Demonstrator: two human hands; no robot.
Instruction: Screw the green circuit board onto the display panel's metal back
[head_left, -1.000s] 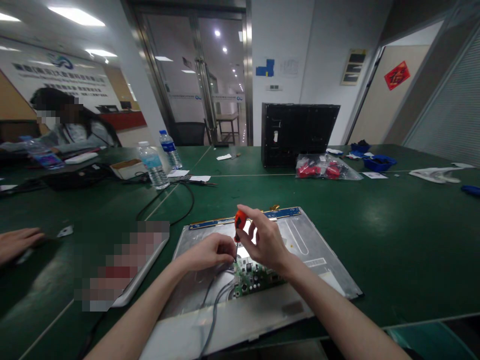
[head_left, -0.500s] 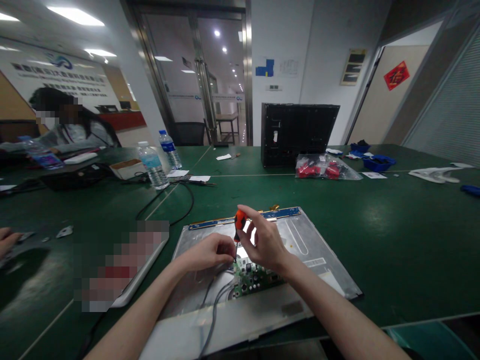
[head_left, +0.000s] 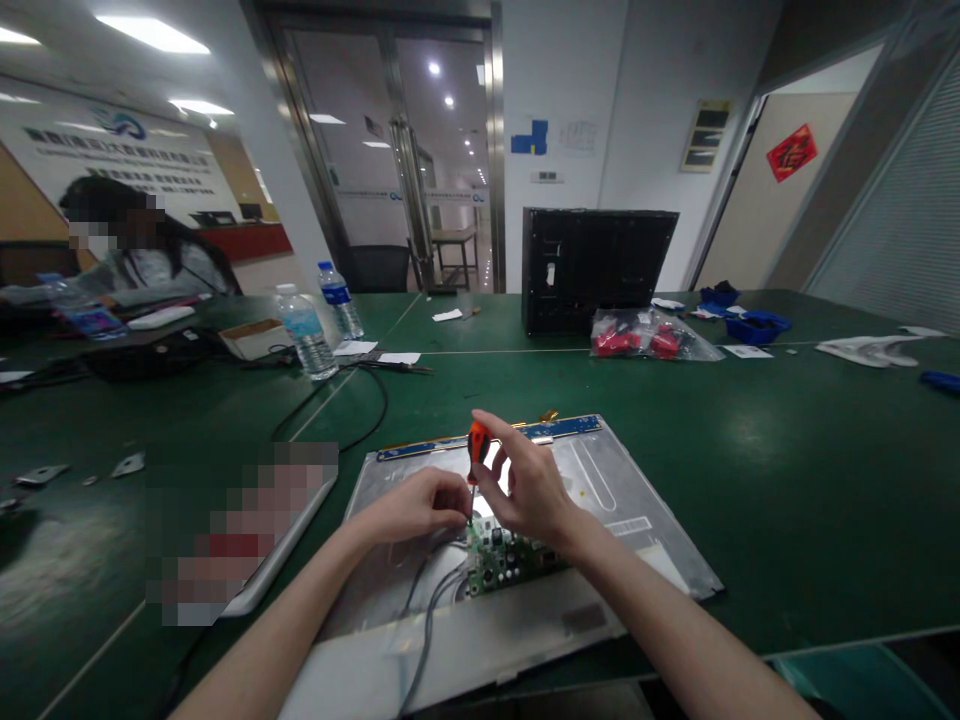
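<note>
An orange and black screwdriver (head_left: 478,442) stands nearly upright in my right hand (head_left: 534,478), with the index finger on top of its handle. Its tip meets the upper left corner of a green circuit board (head_left: 510,562). My left hand (head_left: 424,503) is closed beside the screwdriver's shaft, its fingertips close to the tip; whatever they pinch is hidden. The board lies on the metal back of a flat display panel (head_left: 637,500), which has a blue circuit strip (head_left: 570,428) along its far edge. Grey cables (head_left: 429,630) run from the board toward me.
Left of the panel lies a white-edged device (head_left: 281,560) with a blurred-out face. Two water bottles (head_left: 307,335) (head_left: 341,300) and a black cable (head_left: 386,400) are beyond it. A black monitor casing (head_left: 596,270) and a bag of red parts (head_left: 649,335) stand at the back. Another person (head_left: 150,250) sits far left.
The screwdriver handle and my right hand have shifted very slightly left. Another person's hand at the left edge has left the view. My left hand stays where it was.
</note>
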